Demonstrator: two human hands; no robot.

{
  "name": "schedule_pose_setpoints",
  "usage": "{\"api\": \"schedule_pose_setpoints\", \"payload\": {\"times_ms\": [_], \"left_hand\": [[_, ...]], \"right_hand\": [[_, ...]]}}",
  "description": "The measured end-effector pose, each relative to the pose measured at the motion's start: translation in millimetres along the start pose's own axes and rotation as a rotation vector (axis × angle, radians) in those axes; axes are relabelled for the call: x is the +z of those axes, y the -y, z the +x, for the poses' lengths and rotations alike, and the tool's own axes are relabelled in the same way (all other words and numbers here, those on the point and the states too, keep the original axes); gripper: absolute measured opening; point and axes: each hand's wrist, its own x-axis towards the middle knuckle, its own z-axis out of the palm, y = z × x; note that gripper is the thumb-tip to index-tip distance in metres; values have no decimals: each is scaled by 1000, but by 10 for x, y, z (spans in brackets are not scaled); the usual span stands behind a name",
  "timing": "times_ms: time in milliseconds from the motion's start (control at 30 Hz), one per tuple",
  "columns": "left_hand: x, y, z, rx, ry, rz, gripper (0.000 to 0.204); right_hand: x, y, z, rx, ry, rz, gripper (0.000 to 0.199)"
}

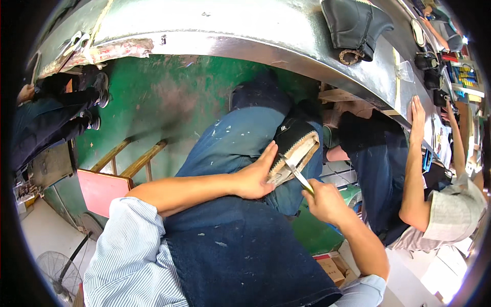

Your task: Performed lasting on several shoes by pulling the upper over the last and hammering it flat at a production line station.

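Resting sole-up on the person's denim-covered knee, the shoe (294, 146) shows a black upper, a pale tan sole and a zigzag edge of light stitching or trim along its left side. The left hand (254, 176) lies against that side, thumb up along the edge and fingers hidden behind, its grip closed around the shoe. The right hand (325, 202) has its grip tight on a knife (298, 175) with a yellow-green handle — the thin metal blade lies across the sole's near end. Beyond the knees curves a long metal counter (255, 36); a black boot (355, 23) stands on it, well apart from the shoe. Another person's hand (417, 112) lies flat on the counter edge at the right. Low down, near the right forearm, a cardboard box (332, 266) sits open — what it holds cannot be told.
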Motion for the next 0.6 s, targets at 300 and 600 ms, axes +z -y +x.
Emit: {"api": "schedule_pose_setpoints", "payload": {"times_ms": [300,600], "left_hand": [[175,-23,500,-483,-472,-495,64],[274,-26,451,-135,-617,135,46]], "right_hand": [[978,-95,152,-117,-469,215,28],[802,-222,-193,-15,-310,380,48]]}}
